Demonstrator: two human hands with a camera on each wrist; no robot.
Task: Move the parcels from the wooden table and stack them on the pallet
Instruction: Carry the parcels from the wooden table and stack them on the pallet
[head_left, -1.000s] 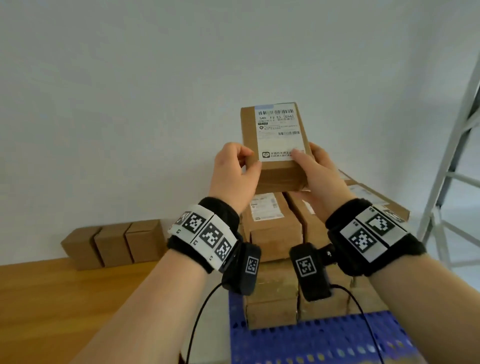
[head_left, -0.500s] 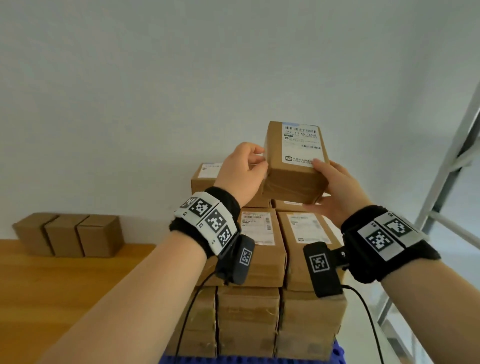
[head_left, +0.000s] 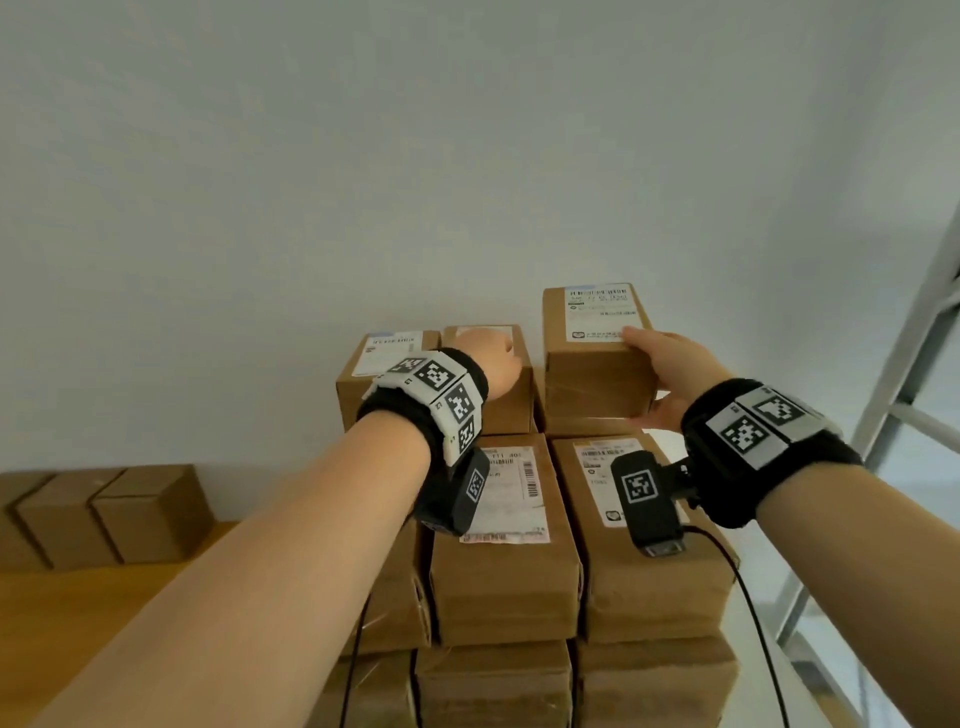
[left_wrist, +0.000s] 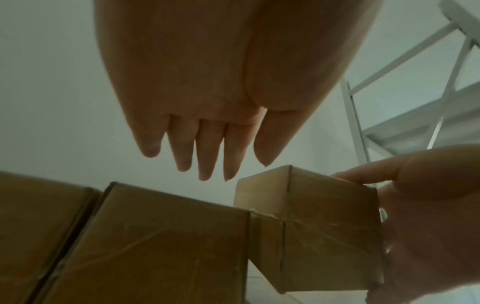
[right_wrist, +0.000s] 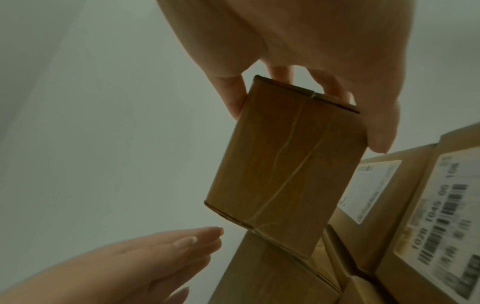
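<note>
A plain pale wall stands behind a wooden worktop (head_left: 78, 613) and a stack (head_left: 519, 571) of taped brown cardboard parcels. The right hand (head_left: 670, 374) grips a rectangular labelled parcel (head_left: 597, 364) on the stack's top rear right, thumb above, fingers on its side, long axis pointing away. The left hand (left_wrist: 207, 102) hovers flat, fingers straight, holding nothing.

The head view looks from above and behind both arms, forward and a bit down, at the stack of boxes (head_left: 509, 566) by the wall.

The left wrist view sits under the left hand (left_wrist: 221, 86), very near, looking up along its fingers.

The right wrist view looks the same way under the right hand (right_wrist: 311, 51).

All three show the top box (head_left: 597, 358) (left_wrist: 311, 226) (right_wrist: 283, 170).
</note>
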